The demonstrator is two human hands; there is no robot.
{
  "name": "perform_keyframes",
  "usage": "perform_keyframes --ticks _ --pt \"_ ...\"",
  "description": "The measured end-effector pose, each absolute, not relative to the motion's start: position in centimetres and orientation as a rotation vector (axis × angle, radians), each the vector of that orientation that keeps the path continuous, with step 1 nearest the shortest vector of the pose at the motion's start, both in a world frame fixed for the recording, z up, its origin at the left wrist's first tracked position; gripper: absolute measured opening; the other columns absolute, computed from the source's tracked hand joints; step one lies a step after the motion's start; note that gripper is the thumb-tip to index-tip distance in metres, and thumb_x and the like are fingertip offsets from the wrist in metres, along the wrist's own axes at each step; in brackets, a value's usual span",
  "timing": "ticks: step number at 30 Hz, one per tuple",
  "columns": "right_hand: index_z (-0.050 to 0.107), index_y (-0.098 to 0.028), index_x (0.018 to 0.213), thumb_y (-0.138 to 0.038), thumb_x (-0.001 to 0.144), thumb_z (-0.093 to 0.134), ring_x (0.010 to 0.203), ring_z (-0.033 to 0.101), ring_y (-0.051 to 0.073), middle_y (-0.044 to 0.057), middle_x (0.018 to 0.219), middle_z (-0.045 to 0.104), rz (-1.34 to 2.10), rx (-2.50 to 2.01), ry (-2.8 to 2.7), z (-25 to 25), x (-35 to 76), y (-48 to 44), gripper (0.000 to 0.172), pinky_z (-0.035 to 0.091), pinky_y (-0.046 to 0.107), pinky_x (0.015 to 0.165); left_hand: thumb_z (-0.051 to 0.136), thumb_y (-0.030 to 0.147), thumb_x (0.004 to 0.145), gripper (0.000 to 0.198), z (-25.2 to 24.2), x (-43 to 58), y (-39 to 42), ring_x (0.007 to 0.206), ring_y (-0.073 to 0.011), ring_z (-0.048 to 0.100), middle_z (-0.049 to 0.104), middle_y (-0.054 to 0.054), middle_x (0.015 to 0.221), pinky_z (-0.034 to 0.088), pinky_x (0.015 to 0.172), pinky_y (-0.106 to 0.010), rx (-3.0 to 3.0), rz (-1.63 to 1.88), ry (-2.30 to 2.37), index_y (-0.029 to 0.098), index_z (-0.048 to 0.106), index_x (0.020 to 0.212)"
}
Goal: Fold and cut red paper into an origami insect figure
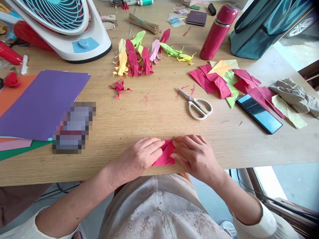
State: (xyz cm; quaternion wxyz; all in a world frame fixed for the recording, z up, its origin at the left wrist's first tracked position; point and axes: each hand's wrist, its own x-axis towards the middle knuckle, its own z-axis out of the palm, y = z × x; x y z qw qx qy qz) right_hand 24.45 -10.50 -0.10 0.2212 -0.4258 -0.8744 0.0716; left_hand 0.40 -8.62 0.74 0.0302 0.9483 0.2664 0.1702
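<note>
A small piece of folded pink origami paper (166,155) lies at the table's front edge, with creases running across its face. My left hand (141,152) is over its left part, fingers together and pressing it down. From the other side, my right hand (193,152) grips the right edge, thumb near the lower side and fingertips at the top corner. Both hands cover part of the paper. Beyond them rest white-handled scissors (199,108), blades pointing to the far left. A small red folded paper figure (119,88) sits farther left.
Several folded paper figures (133,61) stand at the back middle. Crumpled paper pieces (219,79) and a phone (260,113) lie right. Colored sheets (45,103) and a fan (84,43) occupy the left. A pink thermos (216,36) and teal bag (256,33) stand back right.
</note>
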Motion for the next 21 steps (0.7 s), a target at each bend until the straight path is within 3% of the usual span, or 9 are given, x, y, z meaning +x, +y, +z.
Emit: perform_keyframes --ticks 10,14,21 --pt "0.068 -0.022 0.105 -0.022 0.097 0.061 0.098 0.058 0.026 0.009 0.117 0.071 0.102 -1.371 -2.235 -1.1 22.5 -12.5 0.011 0.042 0.043 0.083 0.048 0.008 0.096 0.021 1.6 0.5 -9.7 0.111 -0.025 0.066 0.071 -0.013 0.122 0.06 0.091 -0.04 2.915 0.454 0.835 0.012 0.068 0.102" --pt "0.066 -0.02 0.107 -0.009 0.097 0.053 0.088 0.056 0.022 0.009 0.109 0.071 0.124 -1.281 -2.301 -1.2 22.8 -12.7 0.02 0.041 0.04 0.078 0.047 0.009 0.097 0.023 1.5 0.8 -10.1 0.108 -0.0243 0.065 0.069 -0.012 0.129 0.06 0.087 -0.039 2.899 0.445 0.859 0.012 0.069 0.103" --pt "0.064 -0.017 0.116 -0.007 0.1 0.046 0.089 0.06 0.021 0.012 0.111 0.07 0.278 -1.195 -2.307 -1.5 22.7 -12.6 0.026 0.044 0.037 0.077 0.049 0.01 0.098 0.022 1.2 0.7 -10.1 0.111 -0.0244 0.063 0.065 -0.013 0.137 0.059 0.09 -0.039 2.917 0.449 0.872 0.011 0.068 0.107"
